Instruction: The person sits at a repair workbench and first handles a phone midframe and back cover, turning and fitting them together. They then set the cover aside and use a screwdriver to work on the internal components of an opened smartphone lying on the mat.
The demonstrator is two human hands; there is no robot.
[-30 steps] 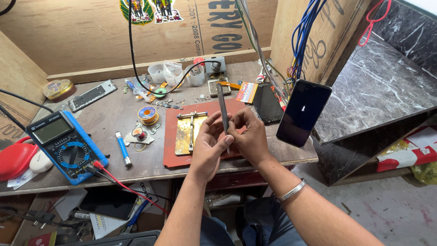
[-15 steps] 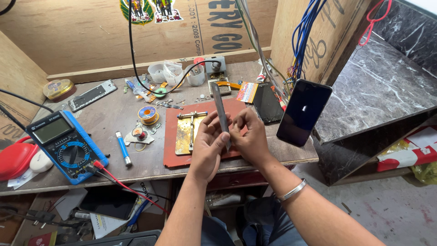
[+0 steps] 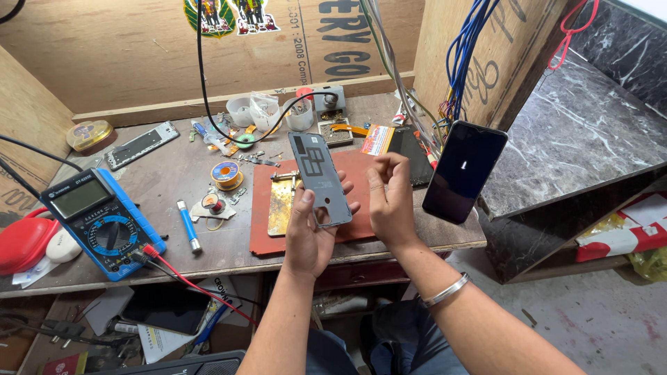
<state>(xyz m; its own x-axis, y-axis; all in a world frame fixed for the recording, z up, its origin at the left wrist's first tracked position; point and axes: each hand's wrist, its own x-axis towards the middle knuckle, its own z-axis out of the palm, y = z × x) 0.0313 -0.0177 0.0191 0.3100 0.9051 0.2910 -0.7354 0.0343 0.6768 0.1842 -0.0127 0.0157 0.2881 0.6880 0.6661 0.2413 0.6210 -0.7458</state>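
Observation:
My left hand (image 3: 311, 232) grips the lower end of a grey phone back cover (image 3: 319, 178), holding it upright with its flat inner side toward me. Just to the right of the cover, my right hand (image 3: 391, 201) floats with curled fingers and nothing visible in it; it wears a metal bangle (image 3: 445, 290). Under both hands lies a red work mat (image 3: 361, 173) with a gold metal plate (image 3: 281, 205) on it. A dark phone (image 3: 464, 171) leans at the bench's right end.
A blue multimeter (image 3: 101, 221) with red lead sits at the left, beside a red object (image 3: 22, 243). Solder spool (image 3: 226, 172), blue tool (image 3: 188, 225), plastic cups (image 3: 264, 111), small parts and a phone frame (image 3: 142, 144) litter the wooden bench (image 3: 160, 180). Cables hang at the back right.
The cover was held edge-on between both hands; now it is turned flat toward me, held by the left hand alone. The right hand has let go and moved right.

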